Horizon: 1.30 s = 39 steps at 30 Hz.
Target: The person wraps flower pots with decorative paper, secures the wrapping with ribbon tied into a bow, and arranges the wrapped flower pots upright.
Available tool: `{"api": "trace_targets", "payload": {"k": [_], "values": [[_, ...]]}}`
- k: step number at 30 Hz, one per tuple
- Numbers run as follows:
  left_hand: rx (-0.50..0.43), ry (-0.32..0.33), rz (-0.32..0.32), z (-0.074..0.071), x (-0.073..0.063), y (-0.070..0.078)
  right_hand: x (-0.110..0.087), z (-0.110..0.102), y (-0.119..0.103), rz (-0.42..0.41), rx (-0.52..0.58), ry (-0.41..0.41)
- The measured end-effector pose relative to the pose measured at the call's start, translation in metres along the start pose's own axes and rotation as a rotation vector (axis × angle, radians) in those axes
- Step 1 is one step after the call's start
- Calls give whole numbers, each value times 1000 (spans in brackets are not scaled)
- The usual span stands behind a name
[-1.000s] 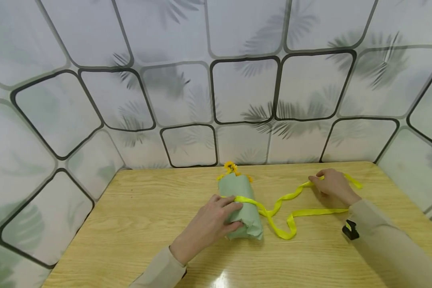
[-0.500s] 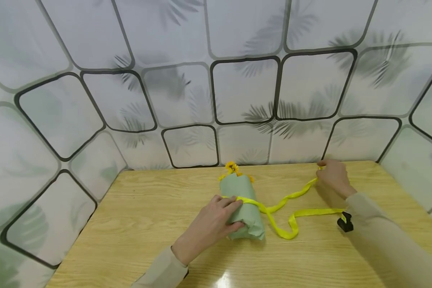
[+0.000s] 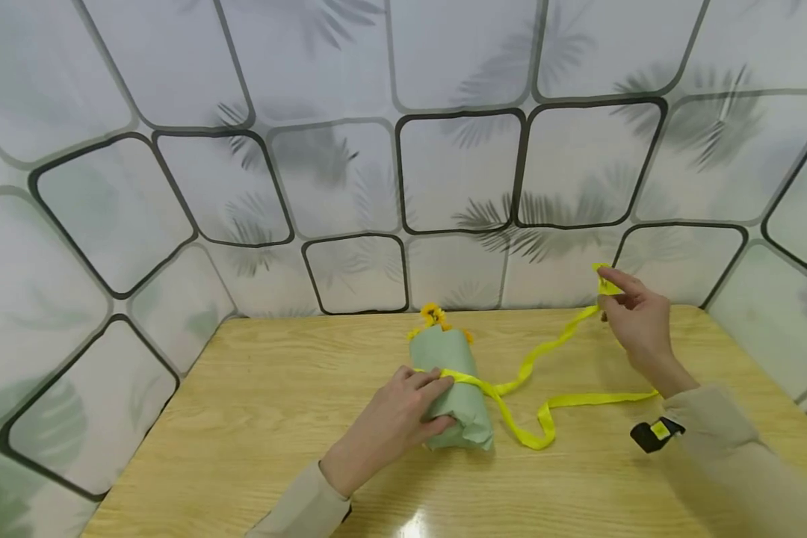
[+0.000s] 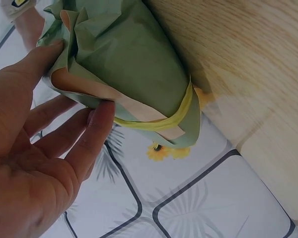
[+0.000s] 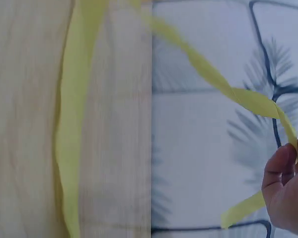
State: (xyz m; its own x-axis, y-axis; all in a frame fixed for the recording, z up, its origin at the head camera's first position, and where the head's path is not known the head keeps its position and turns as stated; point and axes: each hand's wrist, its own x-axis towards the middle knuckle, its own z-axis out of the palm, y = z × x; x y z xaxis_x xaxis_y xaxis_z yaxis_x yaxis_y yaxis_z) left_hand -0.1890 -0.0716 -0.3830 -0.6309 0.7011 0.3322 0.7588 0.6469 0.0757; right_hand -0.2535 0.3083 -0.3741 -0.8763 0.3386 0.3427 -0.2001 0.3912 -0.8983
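Observation:
A bouquet wrapped in green paper [image 3: 467, 411] lies on the table, its yellow flowers [image 3: 433, 314] pointing away. My left hand [image 3: 383, 422] holds it from the left; in the left wrist view the thumb and fingers [image 4: 92, 141] sit on either side of the paper's folded edge. Around the wrap runs a bright yellow ribbon [image 3: 531, 362], crossed on the right side. My right hand [image 3: 642, 329] pinches one ribbon tail, raised over the table's far right, with a short end sticking out past the fingers. The other tail [image 3: 598, 399] curves across the table toward the right sleeve.
The wood-grain table [image 3: 296, 388] ends at a patterned wall covering [image 3: 350, 179] at the back and both sides. A black strap with a buckle [image 3: 655, 433] hangs at the right wrist.
My right hand first moves away toward the table's far edge, then lifts and turns, raising the pinched ribbon tail. The left hand and bouquet stay almost still.

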Motion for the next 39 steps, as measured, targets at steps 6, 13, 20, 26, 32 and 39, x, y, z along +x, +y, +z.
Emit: {"api": "trace_targets", "payload": {"k": [6,13,20,26,32,39], "values": [[1,16,5,0,1,-2,-19,31,-14,-183,158,-42],[3,7,7,-1,0,-2,-36,75,-36,-460,70,-84],[6,10,3,0,1,-2,-40,113,-57,-830,-9,-181],[26,33,21,1,1,-2,-45,129,-68,-1036,-124,-412],[33,24,21,2,2,-3,-49,125,-57,-990,-172,-496],[8,21,14,2,1,-3,-65,104,-38,-871,-164,-640]]}}
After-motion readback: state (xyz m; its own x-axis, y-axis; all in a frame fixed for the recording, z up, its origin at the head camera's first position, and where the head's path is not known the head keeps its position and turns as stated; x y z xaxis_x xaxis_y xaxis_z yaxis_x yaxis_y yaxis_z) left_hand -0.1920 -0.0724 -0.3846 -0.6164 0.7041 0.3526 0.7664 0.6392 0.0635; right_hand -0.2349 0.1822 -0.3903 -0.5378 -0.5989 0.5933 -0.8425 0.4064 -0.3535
